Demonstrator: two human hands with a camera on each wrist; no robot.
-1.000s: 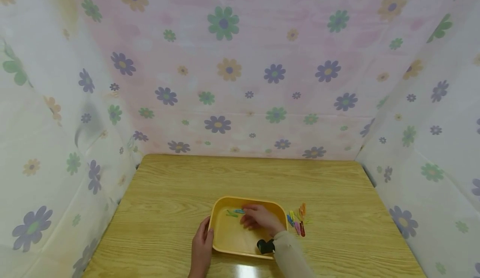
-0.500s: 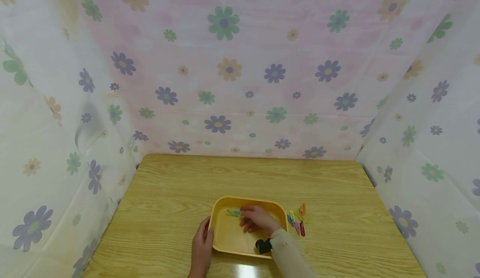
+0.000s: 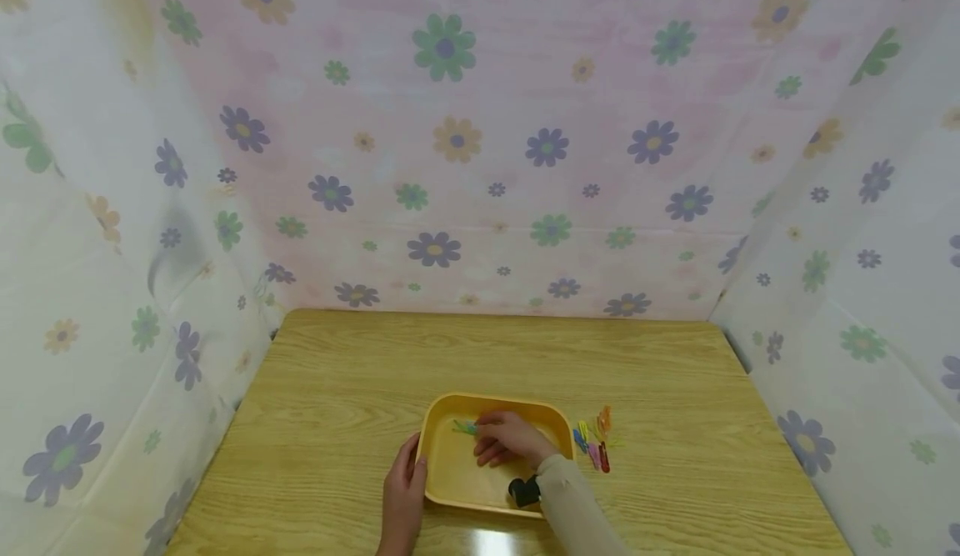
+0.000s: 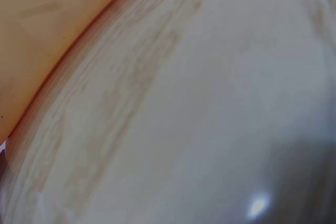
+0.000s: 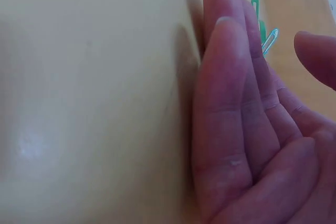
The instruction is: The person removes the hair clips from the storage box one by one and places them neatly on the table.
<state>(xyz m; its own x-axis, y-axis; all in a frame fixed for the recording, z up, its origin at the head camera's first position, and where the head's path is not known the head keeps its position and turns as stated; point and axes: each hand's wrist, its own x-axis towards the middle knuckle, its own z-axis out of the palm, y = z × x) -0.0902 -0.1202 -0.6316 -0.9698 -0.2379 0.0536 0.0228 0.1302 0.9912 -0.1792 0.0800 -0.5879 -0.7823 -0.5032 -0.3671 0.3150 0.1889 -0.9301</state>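
A yellow plastic tray (image 3: 450, 474) sits on the wooden table. My left hand (image 3: 403, 488) holds its left wall, thumb at the rim and fingers outside; in the left wrist view only the tray's outer side (image 4: 52, 19) and tabletop show clearly. Inside the tray, low over the floor, is my right hand (image 3: 514, 439). In the right wrist view its fingers (image 5: 223, 98) lie nearly straight and together, with the thumb (image 5: 317, 56) apart. Just beyond the fingers lie a green hair clip (image 5: 255, 9) and a turquoise hair clip (image 5: 270, 41), partly hidden by them.
Right of the tray, several coloured hair clips (image 3: 594, 448) lie loosely grouped on the table (image 3: 360, 373). A black wrist camera (image 3: 525, 492) sits at the right sleeve, over the tray's near right part. Flower-patterned curtains (image 3: 480, 206) stand behind and at both sides.
My right hand has slid slightly left within the tray. The turquoise clip has shifted left to the green, and the fingers now cover more of it. My left hand stays on the tray.
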